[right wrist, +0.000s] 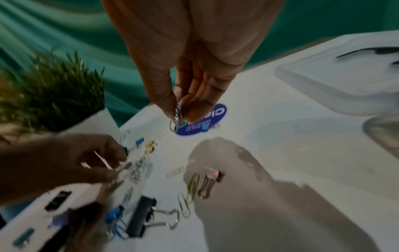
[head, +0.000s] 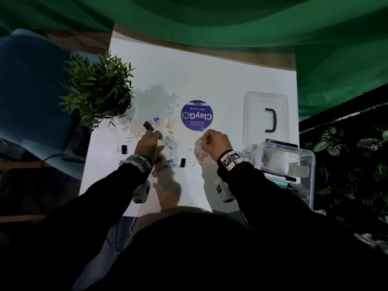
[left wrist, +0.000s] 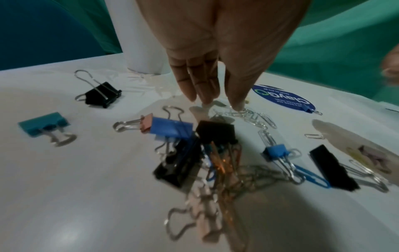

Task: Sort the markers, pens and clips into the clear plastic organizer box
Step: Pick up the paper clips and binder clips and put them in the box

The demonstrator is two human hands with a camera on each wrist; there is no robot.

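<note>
Pinching paper clips [right wrist: 177, 117] in right hand [head: 212, 143], box [head: 294, 164] at table's right edge, nearest that hand. Left hand [head: 148, 143] fingers straight, touching loose clips [left wrist: 248, 114] mid-table.

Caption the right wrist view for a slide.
Right hand pinches paper clips above the table; left hand reaches among scattered clips.

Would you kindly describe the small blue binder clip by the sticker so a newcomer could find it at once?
Start at the round purple ClayGo sticker in the middle of the white table. On its near-right edge, just beyond the right hand, sits the small blue binder clip. It alone lies on the sticker; the other clips lie on bare table.
</note>
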